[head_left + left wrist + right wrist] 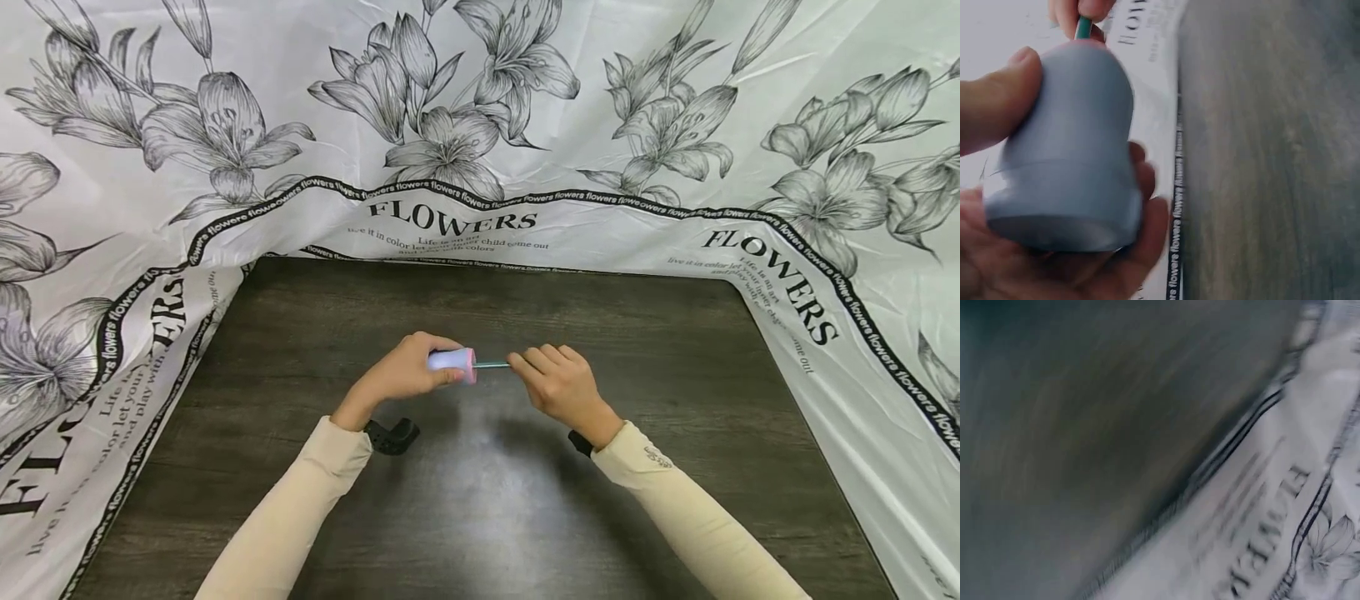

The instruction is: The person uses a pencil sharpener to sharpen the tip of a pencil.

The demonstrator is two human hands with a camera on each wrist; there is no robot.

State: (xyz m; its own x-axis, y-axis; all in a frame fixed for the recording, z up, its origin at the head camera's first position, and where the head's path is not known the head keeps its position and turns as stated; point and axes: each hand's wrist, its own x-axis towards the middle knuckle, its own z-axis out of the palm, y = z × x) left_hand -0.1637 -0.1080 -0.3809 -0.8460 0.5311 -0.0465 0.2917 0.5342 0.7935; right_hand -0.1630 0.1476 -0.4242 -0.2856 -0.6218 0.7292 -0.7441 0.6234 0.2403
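Observation:
My left hand (408, 367) grips a lavender pencil sharpener (448, 360) with a pink end, held sideways above the table. A slim teal-green pencil (491, 364) runs from that pink end to my right hand (558, 382), whose curled fingers pinch it. In the left wrist view the sharpener's rounded body (1072, 137) fills the palm, thumb on one side and fingers on the other. Beyond it, a short piece of the pencil (1083, 28) shows under the right fingertips. The right wrist view is blurred and shows neither the hand nor the pencil.
Beneath both hands lies a dark wood-grain table (637, 333). A white cloth (525, 167) printed with black flowers and lettering hangs behind it and along both sides. Black wrist straps (393, 437) sit at both cuffs.

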